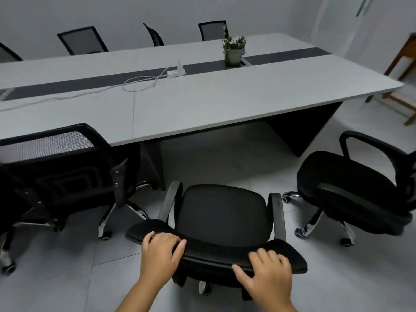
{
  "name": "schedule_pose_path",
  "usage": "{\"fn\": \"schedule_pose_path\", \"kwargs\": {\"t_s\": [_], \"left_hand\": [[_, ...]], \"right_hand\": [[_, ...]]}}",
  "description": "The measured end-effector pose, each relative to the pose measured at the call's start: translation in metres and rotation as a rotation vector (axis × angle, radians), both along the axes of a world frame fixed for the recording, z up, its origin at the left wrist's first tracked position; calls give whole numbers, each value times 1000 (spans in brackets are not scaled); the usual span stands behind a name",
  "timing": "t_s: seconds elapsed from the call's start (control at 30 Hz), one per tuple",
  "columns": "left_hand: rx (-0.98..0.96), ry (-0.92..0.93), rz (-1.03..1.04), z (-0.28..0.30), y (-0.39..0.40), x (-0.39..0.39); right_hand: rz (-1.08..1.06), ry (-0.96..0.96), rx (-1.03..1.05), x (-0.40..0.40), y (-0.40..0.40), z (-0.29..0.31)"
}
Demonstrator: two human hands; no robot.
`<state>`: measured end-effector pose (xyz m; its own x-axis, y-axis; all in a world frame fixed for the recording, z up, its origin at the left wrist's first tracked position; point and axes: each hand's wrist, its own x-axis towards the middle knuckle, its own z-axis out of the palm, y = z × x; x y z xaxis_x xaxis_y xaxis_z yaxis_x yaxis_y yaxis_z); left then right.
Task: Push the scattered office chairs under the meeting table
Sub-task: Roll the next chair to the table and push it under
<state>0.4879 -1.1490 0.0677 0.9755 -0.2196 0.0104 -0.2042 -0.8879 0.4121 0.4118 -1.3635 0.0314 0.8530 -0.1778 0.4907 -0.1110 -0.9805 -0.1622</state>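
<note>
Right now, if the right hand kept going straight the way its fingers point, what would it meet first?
The right hand already grips the chair backrest. Straight ahead lies that chair's seat, then open floor under the meeting table; depth is uncertain.

A black seat (222, 212) and black mesh backrest (216, 251) are shown. The table (202, 104) is pale grey, crossed by a dark grey strip (90, 83). White cable (139, 83), green plant (234, 45), grey-tiled floor (67, 266).

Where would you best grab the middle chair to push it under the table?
By the top edge of its backrest, from behind, as both the left hand and the right hand do now. That edge is wide and faces the person, and the seat already points at the table.
</note>
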Motion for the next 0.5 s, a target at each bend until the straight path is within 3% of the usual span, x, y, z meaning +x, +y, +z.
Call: {"fn": "schedule_pose_path", "kwargs": {"t_s": [0.17, 0.3, 0.4, 0.47, 0.5], "left_hand": [[187, -11, -299, 2, -8, 7], [155, 128, -513, 4, -30, 8], [206, 185, -532, -6, -58, 4], [188, 73, -528, -6, -72, -3], [166, 105, -501, -8, -78, -5]], "right_hand": [[103, -23, -18, 7, -36, -11], [159, 162, -73, 14, -86, -6], [170, 221, -193, 31, -116, 6], [179, 255, -237, 44, -130, 12], [193, 260, -245, 49, -136, 13]]}}
